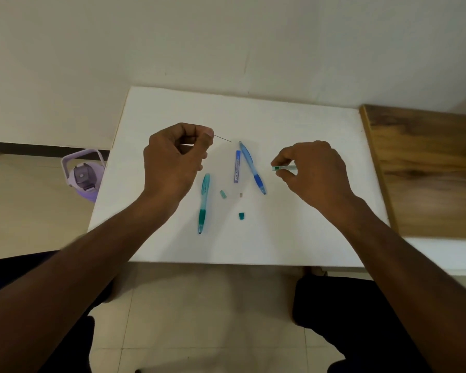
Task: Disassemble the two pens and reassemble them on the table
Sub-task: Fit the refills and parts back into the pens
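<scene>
A teal pen body (203,203) lies on the white table (293,130), tip toward me. A blue pen (252,167) lies slanted to its right, beside a blue lead case (237,166). Between them sit a pale teal cap (223,194), a tiny grey piece (241,195) and a dark teal piece (242,216). My left hand (174,160) pinches a thin lead (222,138) that points right. My right hand (314,173) holds a clear inner tube with a green end (283,168) above the table.
A purple water bottle (84,175) stands on the floor left of the table. A wooden board (425,170) adjoins the table's right edge. The wall runs close behind the table. My knees are below the near edge.
</scene>
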Motion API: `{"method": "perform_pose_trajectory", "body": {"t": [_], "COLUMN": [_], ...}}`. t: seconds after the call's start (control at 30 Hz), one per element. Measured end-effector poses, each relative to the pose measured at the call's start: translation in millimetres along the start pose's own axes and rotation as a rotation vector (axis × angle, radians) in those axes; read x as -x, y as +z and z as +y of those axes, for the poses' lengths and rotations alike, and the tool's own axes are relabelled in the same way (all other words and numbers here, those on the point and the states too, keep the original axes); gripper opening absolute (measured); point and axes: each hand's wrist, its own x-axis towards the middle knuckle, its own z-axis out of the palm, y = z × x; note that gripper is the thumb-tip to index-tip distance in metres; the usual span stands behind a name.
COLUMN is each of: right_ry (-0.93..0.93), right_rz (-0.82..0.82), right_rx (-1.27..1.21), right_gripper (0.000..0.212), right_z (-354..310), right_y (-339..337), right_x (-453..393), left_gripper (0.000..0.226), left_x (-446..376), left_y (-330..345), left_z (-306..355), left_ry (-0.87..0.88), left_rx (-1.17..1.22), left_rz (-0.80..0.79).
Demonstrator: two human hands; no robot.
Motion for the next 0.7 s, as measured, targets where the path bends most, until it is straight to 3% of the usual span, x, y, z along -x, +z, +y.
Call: {"method": "perform_pose_trajectory", "body": {"t": [0.17,0.37,0.53,0.6,0.7], "right_ry": [0.219,0.294,0.162,0.066,0.005], "right_rz": [-0.053,-0.130,-0.059,-0.022,-0.116], "right_rx": [-0.179,-0.193,-0.202,-0.359,-0.612], "right_gripper": [0.015,0.025,0.028,0.017,0.009], "right_z": [7.2,6.3,-5.9,-24.4,-51.3], "right_y": [14.3,29.7,21.5,15.5,13.1], "right_x": [-5.6,-7.4,-10.0,-11.5,-7.7], "left_gripper": [0.020,0.018,0.022,0.021,0.019], "left_x": [-0.4,-1.2,-0.4,-0.1,2.4], "left_y": [-0.5,-3.8,-5.3,-6.0,-5.9], "left_z": [-1.5,-4.4,-5.0,-4.7,-2.9], "left_ry": [-0.005,0.001,0.076,0.104,0.148], "left_rx": [-0.041,-0.185,-0.339,-0.378,-0.416], "left_rz": [-0.012,-0.098,-0.178,-0.201,-0.195]}}
